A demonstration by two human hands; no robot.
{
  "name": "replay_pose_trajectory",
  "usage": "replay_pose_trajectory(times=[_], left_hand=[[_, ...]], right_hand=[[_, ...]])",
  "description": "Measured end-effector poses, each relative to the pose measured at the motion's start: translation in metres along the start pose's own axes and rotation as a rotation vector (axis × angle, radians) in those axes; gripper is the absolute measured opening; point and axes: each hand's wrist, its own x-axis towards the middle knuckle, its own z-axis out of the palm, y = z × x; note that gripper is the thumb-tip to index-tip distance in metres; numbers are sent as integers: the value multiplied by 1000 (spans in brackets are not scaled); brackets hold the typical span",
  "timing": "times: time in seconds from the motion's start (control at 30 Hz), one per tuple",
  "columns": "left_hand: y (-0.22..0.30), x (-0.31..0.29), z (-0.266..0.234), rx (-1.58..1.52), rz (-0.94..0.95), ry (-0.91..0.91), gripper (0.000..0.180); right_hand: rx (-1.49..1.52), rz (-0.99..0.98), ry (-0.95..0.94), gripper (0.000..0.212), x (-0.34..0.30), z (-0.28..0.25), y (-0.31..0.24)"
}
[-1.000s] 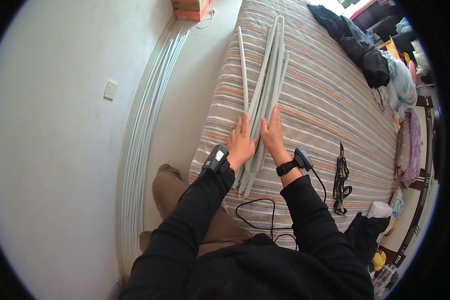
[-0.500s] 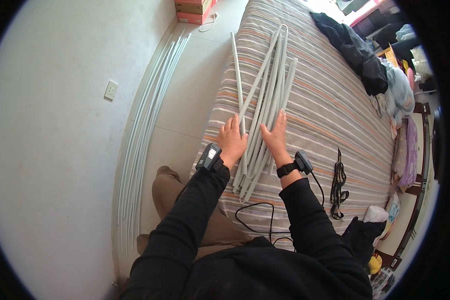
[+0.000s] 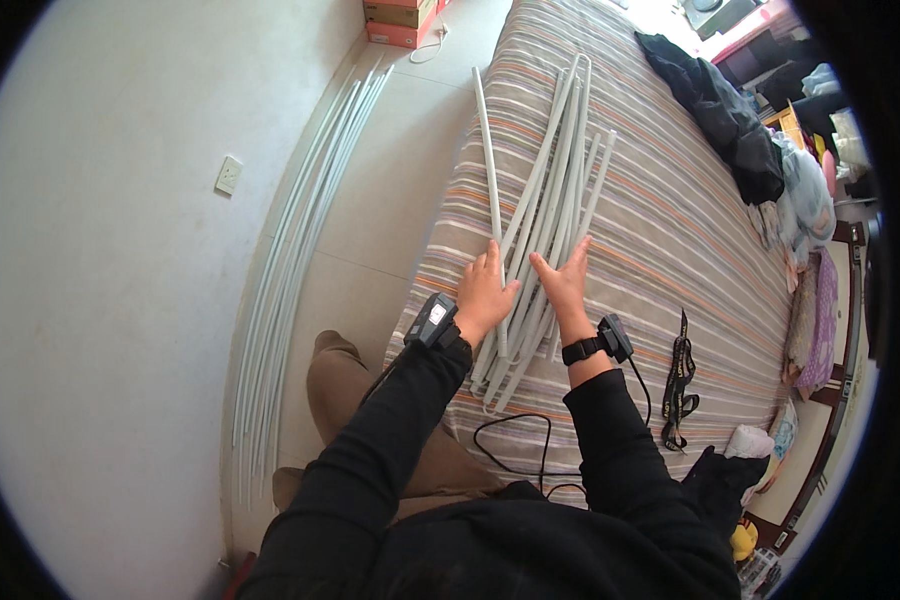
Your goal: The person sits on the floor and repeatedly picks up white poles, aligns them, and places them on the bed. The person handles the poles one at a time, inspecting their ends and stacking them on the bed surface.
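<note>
A loose bundle of long pale grey tubes (image 3: pixel 550 190) lies lengthwise on the striped bed (image 3: pixel 660 235), some of them joined by bends at the far end. From the left, my left hand (image 3: pixel 485 292) rests against the bundle, its fingers stretched along a separate straight tube (image 3: pixel 487 150) that angles away to the left. My right hand (image 3: pixel 565 285) presses on the right side, thumb spread over the tubes and fingers extended. Neither hand is wrapped round a tube. The undersides of both hands are hidden.
More thin pale tubes (image 3: pixel 315 220) lie on the floor along the wall. A black cable (image 3: pixel 515 468) and a black strap (image 3: pixel 678 390) are on the bed near me. Dark clothing (image 3: pixel 715 110) lies at the far right. Boxes (image 3: pixel 398 25) stand by the wall.
The diagonal tube has swung in closer to the bundle's line. At the right, the tube ends have spread slightly apart. Both hands stay at the bundle's sides; the whole view has shifted a little.
</note>
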Motion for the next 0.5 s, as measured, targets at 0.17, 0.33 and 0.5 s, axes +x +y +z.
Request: replay_pose_trajectory(times=[0.17, 0.33, 0.5], left_hand=[[-12, 15, 10, -348, -101, 46, 70], [-8, 37, 1, -327, -191, 116, 42], [1, 21, -9, -90, -43, 55, 28]], right_hand=[[16, 94, -3, 116, -5, 2, 5], [-7, 15, -148, 111, -18, 3, -1], [92, 34, -120, 96, -29, 9, -3]])
